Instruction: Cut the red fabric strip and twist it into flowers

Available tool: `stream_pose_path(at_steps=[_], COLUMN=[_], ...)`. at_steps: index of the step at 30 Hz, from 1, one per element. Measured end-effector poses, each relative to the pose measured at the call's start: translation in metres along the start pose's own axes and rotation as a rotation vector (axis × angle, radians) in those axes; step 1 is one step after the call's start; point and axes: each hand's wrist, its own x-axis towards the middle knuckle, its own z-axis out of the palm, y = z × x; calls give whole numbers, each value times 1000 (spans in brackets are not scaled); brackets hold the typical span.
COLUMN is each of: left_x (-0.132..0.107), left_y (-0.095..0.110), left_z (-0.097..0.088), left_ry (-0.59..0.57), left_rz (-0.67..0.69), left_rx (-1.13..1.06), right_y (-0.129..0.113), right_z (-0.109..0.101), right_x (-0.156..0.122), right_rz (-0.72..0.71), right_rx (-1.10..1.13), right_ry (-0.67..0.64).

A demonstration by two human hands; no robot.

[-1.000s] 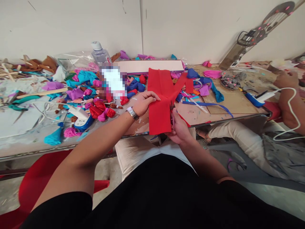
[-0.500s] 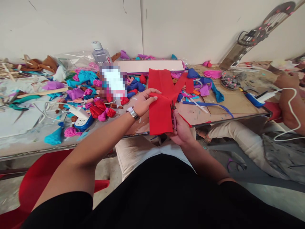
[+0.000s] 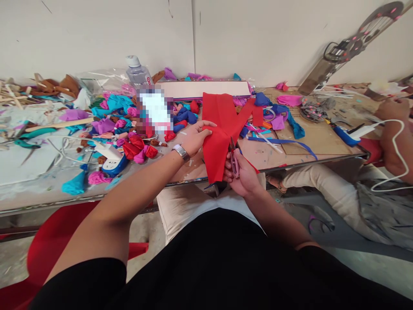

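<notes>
A red sheet of fabric or crepe paper (image 3: 218,110) hangs over the table's front edge, partly cut, with a strip slanting off to the right. My left hand (image 3: 197,137) pinches its left side between thumb and fingers. In my right hand (image 3: 245,176) are small scissors (image 3: 235,165) with pink handles, their blades pointing up against the cut edge of the sheet. Its lower flap bends by the fingers of that hand. Part of the blades is hard to make out against the red.
Twisted colourful pieces (image 3: 129,148) are heaped to the left, around a blurred bright screen (image 3: 155,110). Behind stands a water bottle (image 3: 138,73). A power strip (image 3: 114,163) lies front left. At right are cardboard (image 3: 309,142) and another person's arm (image 3: 395,133).
The lower flap of the red sheet has narrowed and folded inward. My right hand has turned slightly, showing more of the pink handles. My left hand has barely moved.
</notes>
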Motion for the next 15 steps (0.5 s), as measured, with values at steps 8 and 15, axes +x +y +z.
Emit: stream_pose_path(at_steps=[8,15], left_x=[-2,-2], left_y=[5,5], left_z=[0,-1], left_ry=[4,-13], left_rz=[67,115], left_rx=[19,-3], right_y=[2,-2], right_z=[-1,-3], right_x=[4,7], right_rz=[-29,-53], right_rx=[-20,-129], right_ry=[-10,-54])
